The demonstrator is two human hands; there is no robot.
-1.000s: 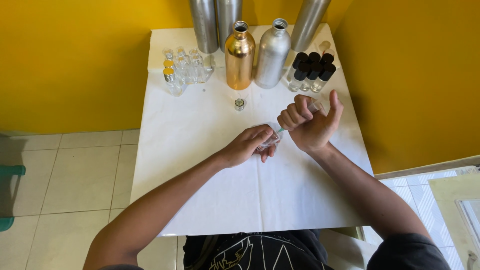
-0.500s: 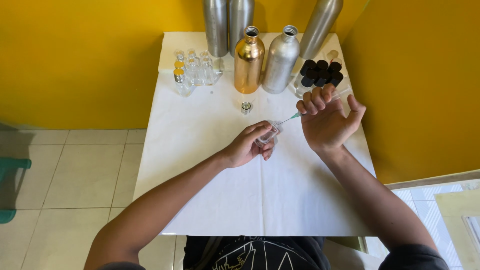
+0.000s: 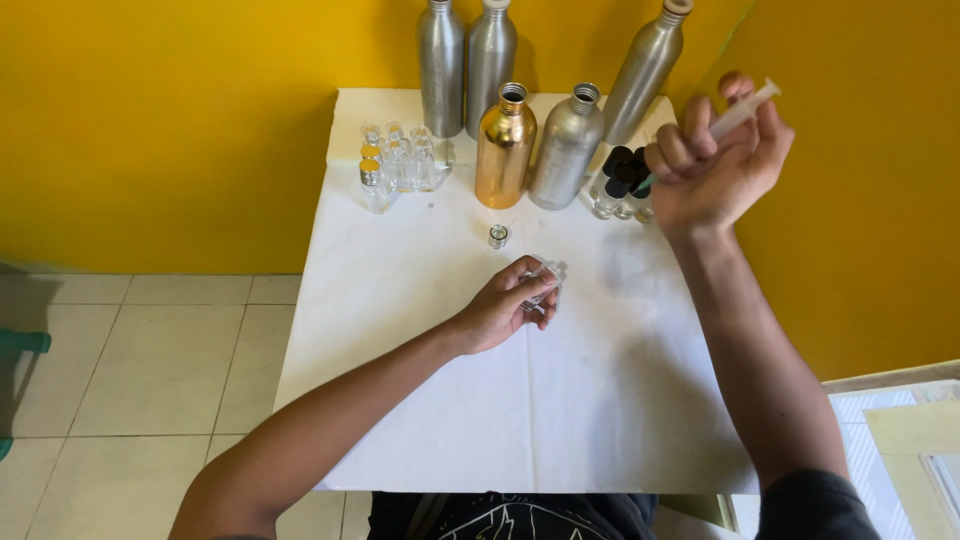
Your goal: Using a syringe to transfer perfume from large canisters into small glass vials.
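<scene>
The left hand (image 3: 505,305) pinches a small clear bottle (image 3: 543,278) down on the white table (image 3: 420,330). The right hand (image 3: 715,165) grips a syringe (image 3: 735,112) up high (near the silver bottles (image 3: 565,150)). More little bottles (image 3: 398,160) wait.

The left hand (image 3: 505,305) hides most of the small clear glass vial (image 3: 543,275) it grips. Beyond it, the right hand (image 3: 715,160) covers the clear plastic syringe's (image 3: 735,112) barrel and tip. The three tall silver aluminium bottles (image 3: 465,60) are cut off by the top edge.
</scene>
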